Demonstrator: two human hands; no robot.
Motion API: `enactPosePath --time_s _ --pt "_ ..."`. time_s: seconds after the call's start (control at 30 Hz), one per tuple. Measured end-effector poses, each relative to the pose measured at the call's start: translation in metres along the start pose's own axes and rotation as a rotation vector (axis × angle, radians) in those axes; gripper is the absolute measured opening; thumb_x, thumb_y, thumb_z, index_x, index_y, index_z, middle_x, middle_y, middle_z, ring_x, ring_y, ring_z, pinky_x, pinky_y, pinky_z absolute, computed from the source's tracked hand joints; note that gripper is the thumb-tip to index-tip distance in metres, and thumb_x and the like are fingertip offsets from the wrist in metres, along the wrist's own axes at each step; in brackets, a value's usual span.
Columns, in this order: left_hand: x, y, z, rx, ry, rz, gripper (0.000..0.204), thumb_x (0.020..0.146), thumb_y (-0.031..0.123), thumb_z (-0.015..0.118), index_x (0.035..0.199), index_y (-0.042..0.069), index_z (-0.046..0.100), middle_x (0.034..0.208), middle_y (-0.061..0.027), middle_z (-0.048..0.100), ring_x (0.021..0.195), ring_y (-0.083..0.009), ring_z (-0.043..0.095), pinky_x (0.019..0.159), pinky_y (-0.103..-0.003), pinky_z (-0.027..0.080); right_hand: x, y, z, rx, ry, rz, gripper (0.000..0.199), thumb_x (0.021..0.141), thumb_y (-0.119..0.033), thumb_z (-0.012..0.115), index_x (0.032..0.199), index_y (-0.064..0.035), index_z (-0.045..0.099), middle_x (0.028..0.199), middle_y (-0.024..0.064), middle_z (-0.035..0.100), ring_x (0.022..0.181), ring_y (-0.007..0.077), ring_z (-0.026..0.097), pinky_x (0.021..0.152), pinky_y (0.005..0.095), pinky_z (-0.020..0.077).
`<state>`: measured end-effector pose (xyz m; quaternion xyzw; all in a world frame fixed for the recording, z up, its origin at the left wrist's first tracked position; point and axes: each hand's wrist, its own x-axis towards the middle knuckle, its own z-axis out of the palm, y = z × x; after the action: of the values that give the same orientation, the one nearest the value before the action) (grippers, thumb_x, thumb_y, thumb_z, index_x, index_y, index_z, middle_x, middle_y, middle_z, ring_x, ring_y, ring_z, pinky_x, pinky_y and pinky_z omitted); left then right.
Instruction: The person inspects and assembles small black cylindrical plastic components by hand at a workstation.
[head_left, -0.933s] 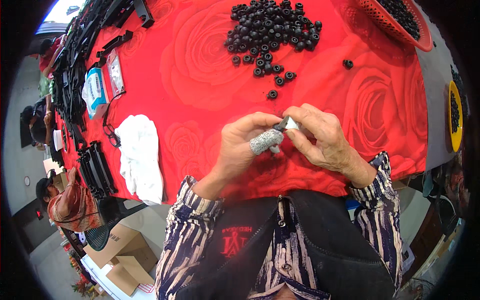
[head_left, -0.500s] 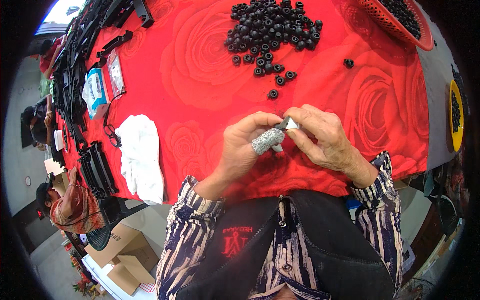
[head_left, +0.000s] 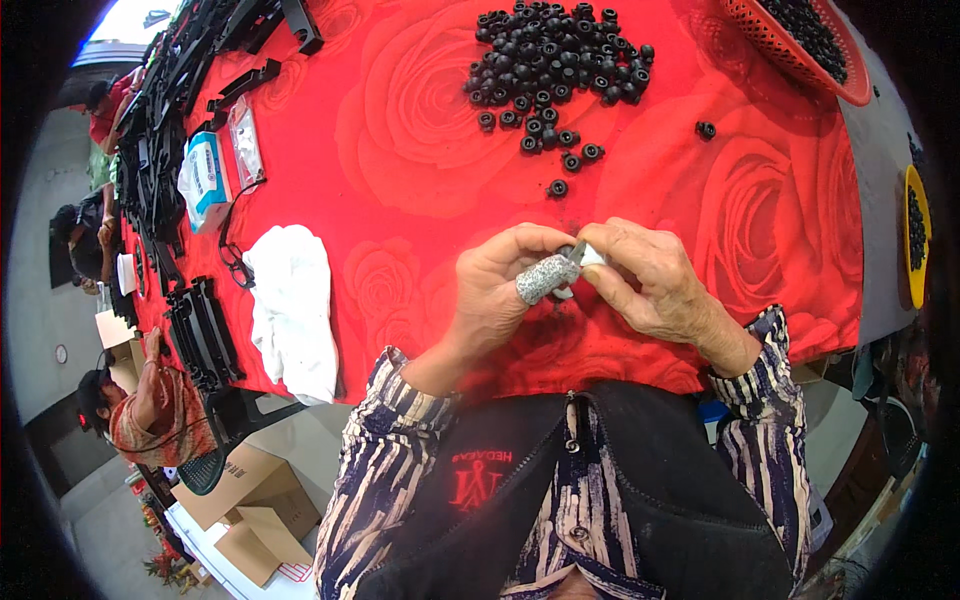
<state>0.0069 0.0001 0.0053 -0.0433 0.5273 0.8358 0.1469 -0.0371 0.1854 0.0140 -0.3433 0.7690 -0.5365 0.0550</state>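
Observation:
Above the near part of the red table cover, my two hands meet. My left hand [head_left: 497,283] is closed, its thumb in a grey speckled finger sleeve [head_left: 548,279]. Between its thumb and forefinger is a small dark piece, mostly hidden. My right hand [head_left: 650,281] pinches a small dark blade [head_left: 578,251] with a white wrapped part [head_left: 595,257] by the fingertips. The blade touches or nearly touches the left thumb and the dark piece. Beyond my hands lies a heap of small round black caps [head_left: 555,65], with a few loose ones nearer me.
A red basket [head_left: 853,85] of black parts stands far right, and a yellow tray [head_left: 912,290] lies below it. Left are a white cloth [head_left: 292,310], a tissue pack [head_left: 207,182] and black plastic strips [head_left: 203,335]. Other people sit along the left side.
The whole view has shifted slightly, moving the table things a little right. My hands stay together; the blade and left thumb have turned a little.

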Motion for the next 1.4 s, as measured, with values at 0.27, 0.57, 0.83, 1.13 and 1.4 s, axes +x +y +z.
enactPosePath --time_s 0.27,0.57,0.83,1.13,1.4 --pt "0.003 0.002 0.001 -0.05 -0.01 0.069 0.022 0.082 -0.001 0.062 0.103 -0.005 0.057 0.093 -0.0095 0.061 0.076 -0.013 0.061 0.063 -0.024 0.052 0.004 -0.008 -0.008 0.042 0.122 -0.011 0.03 0.071 0.001 0.062 0.101 0.0004 0.056 0.072 0.0107 0.055 0.06 0.0226 0.056 0.052 0.0305 0.0424" --pt "0.006 -0.003 0.001 -0.132 0.041 0.009 0.02 0.082 0.001 0.062 0.101 -0.004 0.056 0.089 -0.0093 0.063 0.076 -0.0133 0.061 0.063 -0.024 0.051 0.002 -0.008 0.004 -0.106 0.13 -0.265 0.044 0.063 0.003 0.063 0.107 0.003 0.055 0.068 0.0092 0.053 0.056 0.0225 0.055 0.05 0.0326 0.0441" --pt "0.005 0.001 0.004 -0.115 0.035 0.056 0.022 0.083 0.0 0.061 0.103 -0.005 0.055 0.09 -0.0099 0.062 0.077 -0.013 0.06 0.065 -0.023 0.05 0.003 -0.011 -0.003 -0.096 0.058 -0.185 0.048 0.063 0.004 0.062 0.109 0.0047 0.053 0.07 0.0114 0.053 0.058 0.0243 0.056 0.051 0.0336 0.0461" --pt "0.005 -0.004 0.003 -0.13 0.051 0.053 0.02 0.082 -0.002 0.061 0.101 -0.004 0.055 0.092 -0.01 0.061 0.078 -0.0134 0.061 0.065 -0.023 0.051 0.0 -0.005 0.003 -0.108 0.092 -0.254 0.045 0.063 0.004 0.061 0.107 0.0052 0.053 0.072 0.012 0.054 0.059 0.0256 0.057 0.052 0.0341 0.0467" --pt "0.004 0.002 0.003 -0.085 0.029 0.103 0.022 0.081 -0.004 0.061 0.102 -0.005 0.055 0.093 -0.0095 0.059 0.078 -0.0131 0.06 0.065 -0.024 0.053 0.002 -0.009 -0.007 0.015 0.021 -0.063 0.037 0.072 -0.002 0.059 0.107 0.0032 0.05 0.076 0.0144 0.055 0.063 0.0283 0.058 0.054 0.0358 0.0458"
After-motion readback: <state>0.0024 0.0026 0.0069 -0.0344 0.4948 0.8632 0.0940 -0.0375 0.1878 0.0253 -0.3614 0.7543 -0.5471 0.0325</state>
